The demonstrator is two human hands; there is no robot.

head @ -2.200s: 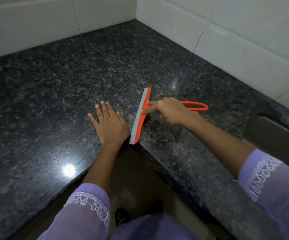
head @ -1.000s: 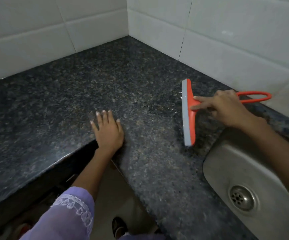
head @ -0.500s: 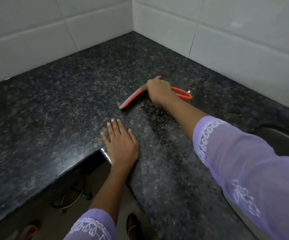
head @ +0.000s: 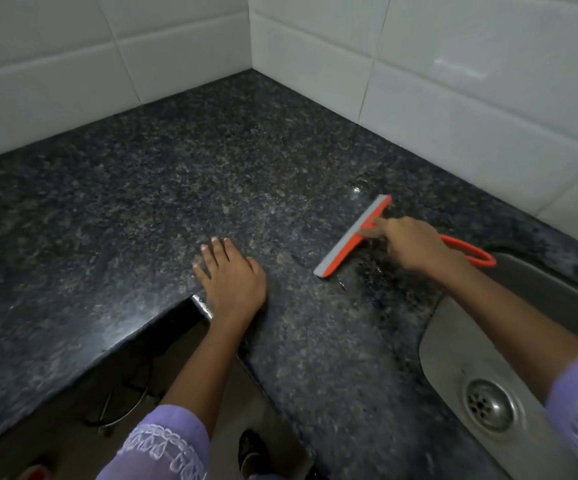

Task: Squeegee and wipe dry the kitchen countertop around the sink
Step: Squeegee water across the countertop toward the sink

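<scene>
An orange squeegee (head: 351, 239) with a grey rubber blade rests blade-down on the dark speckled granite countertop (head: 163, 188), just left of the steel sink (head: 454, 351). My right hand (head: 415, 245) grips its neck, index finger stretched along it, and the orange loop handle sticks out behind my wrist over the sink rim. Wet streaks glisten on the stone beside the blade. My left hand (head: 232, 280) lies flat, palm down with fingers spread, at the inner corner of the L-shaped counter edge.
White tiled walls (head: 454, 81) meet in a corner behind the counter. The sink's drain (head: 488, 407) shows at lower right. Below the counter's front edge are the floor, my feet and a dark wire object.
My right hand has pulled the squeegee from the middle of the counter back toward the sink, turning the blade. The left hand has stayed flat at the counter's corner.
</scene>
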